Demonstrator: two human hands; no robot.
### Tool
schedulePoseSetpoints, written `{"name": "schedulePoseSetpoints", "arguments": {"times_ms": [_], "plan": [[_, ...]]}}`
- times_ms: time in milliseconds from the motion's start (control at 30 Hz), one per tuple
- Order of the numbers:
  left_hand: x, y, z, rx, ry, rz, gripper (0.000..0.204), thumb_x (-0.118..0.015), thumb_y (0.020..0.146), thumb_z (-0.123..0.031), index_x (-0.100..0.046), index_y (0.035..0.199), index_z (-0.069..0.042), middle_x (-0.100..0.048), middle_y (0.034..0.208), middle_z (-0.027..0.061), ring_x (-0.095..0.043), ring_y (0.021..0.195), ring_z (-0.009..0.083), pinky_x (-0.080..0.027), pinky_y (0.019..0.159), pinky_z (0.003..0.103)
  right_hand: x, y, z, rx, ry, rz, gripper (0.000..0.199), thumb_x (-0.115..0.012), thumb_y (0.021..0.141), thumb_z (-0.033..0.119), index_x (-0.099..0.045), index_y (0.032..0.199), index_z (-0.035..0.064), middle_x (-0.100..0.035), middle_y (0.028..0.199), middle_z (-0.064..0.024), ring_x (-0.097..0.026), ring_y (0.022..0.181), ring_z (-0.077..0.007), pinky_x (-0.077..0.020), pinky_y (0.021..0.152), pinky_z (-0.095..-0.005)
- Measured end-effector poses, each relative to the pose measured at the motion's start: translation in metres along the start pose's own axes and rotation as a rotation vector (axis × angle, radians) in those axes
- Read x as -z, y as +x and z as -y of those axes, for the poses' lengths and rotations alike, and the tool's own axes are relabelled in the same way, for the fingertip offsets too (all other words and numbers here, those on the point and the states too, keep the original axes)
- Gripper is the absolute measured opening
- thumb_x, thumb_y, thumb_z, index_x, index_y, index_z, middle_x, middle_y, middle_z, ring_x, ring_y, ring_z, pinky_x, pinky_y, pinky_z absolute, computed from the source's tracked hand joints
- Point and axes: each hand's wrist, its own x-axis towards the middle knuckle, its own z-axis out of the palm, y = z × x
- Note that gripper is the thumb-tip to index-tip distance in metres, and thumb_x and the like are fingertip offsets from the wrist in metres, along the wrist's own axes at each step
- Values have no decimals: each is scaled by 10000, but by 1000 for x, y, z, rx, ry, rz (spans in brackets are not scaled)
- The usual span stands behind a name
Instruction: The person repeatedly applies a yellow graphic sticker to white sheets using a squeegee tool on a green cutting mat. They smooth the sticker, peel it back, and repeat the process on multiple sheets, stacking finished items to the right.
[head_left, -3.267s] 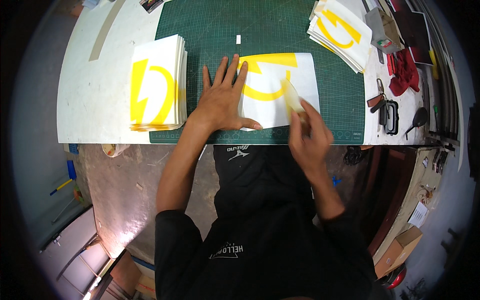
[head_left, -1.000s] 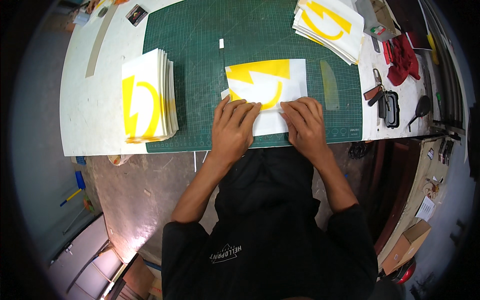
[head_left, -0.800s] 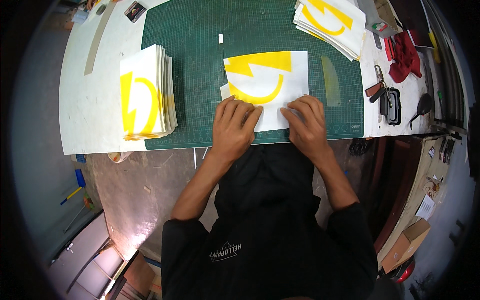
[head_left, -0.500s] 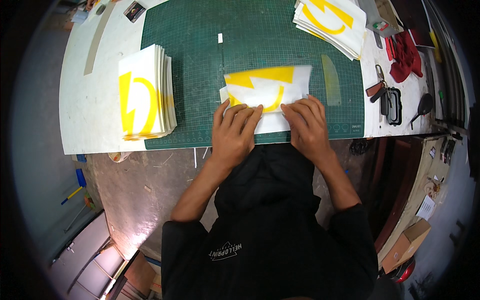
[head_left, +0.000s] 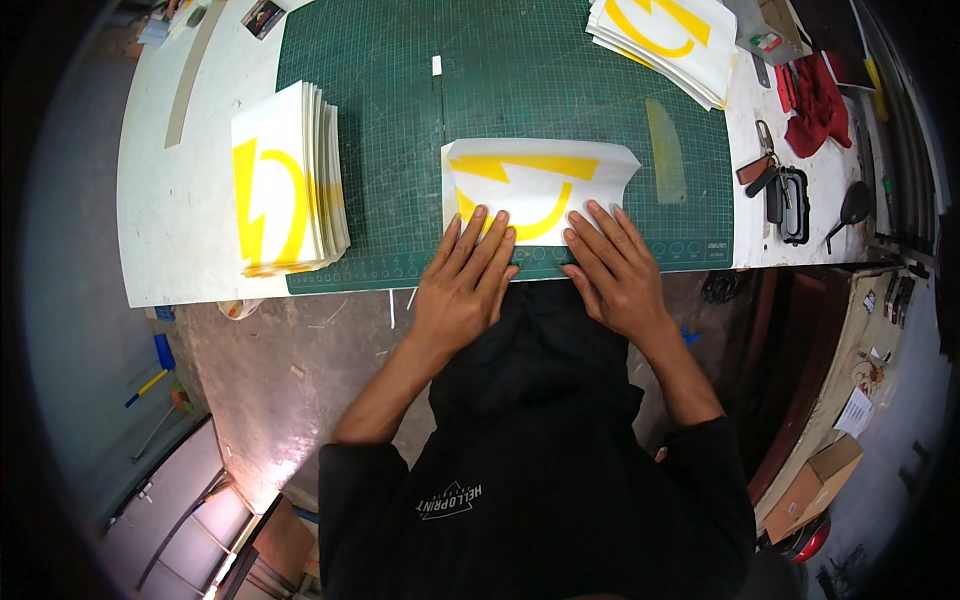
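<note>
A white sheet with yellow graphics (head_left: 530,195) lies on the green cutting mat (head_left: 390,130) near the table's front edge. Its far right corner curls up a little. The fingers of my left hand (head_left: 465,270) lie stretched out on the sheet's near left part. My right hand (head_left: 615,270) rests with straight fingers on its near right part. Neither hand grips anything. To the left stands a thick stack of folded white and yellow sheets (head_left: 285,185). A flat, yellowish translucent piece (head_left: 666,150) lies to the right of the sheet.
Another pile of printed sheets (head_left: 665,45) lies at the far right of the mat. Keys (head_left: 762,165), a black-framed case (head_left: 793,205), a red cloth (head_left: 820,110) and a black oval object with a handle (head_left: 852,207) lie on the right. A grey strip (head_left: 190,80) lies far left.
Both hands have gone from bent fingers at the sheet's raised near edge to flat, outstretched fingers on top. The sheet now lies flatter, its near strip no longer showing.
</note>
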Motion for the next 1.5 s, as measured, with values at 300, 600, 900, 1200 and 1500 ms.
{"name": "schedulePoseSetpoints", "arguments": {"times_ms": [300, 600, 900, 1200, 1500], "plan": [[-2, -2, 3, -1, -26, -6, 508, -785, 924, -108, -654, 1409, -37, -568, 1565, 140, -473, 1503, 369, -388, 1231, 576, -2, -3, -1, 11, -4, -18, 415, -808, 914, 167, -721, 1286, 5, -650, 1466, -130, -556, 1429, -354, -437, 1203, -547], [-5, -6, 5, 6, -39, -9, 497, -785, 929, -112, -659, 1402, -31, -567, 1568, 141, -463, 1513, 362, -372, 1240, 576, -1, -3, 2, -2, -2, -26, 398, -819, 905, 163, -739, 1266, 15, -663, 1456, -118, -558, 1431, -343, -444, 1202, -534], [-4, -4, 5, 6, -60, -11, 491, -784, 929, -108, -662, 1399, -30, -576, 1559, 148, -478, 1501, 371, -370, 1238, 578, -2, -3, 1, -6, -8, -31, 377, -818, 905, 164, -753, 1249, 23, -670, 1450, -107, -557, 1433, -333, -442, 1207, -526], [-5, -6, 6, 4, -59, -2, 501, -786, 926, -103, -656, 1406, -36, -574, 1560, 149, -478, 1502, 368, -368, 1238, 583, -3, -4, 1, -9, -5, -33, 371, -820, 901, 163, -758, 1238, 20, -683, 1430, -115, -568, 1422, -336, -447, 1198, -529], [-6, -5, 5, 3, -53, -15, 497, -789, 921, -99, -658, 1396, -34, -582, 1549, 156, -490, 1494, 363, -377, 1234, 581, -3, -3, 2, -15, 5, -38, 360, -813, 903, 148, -759, 1230, 5, -683, 1426, -124, -570, 1420, -341, -453, 1192, -533]]}}
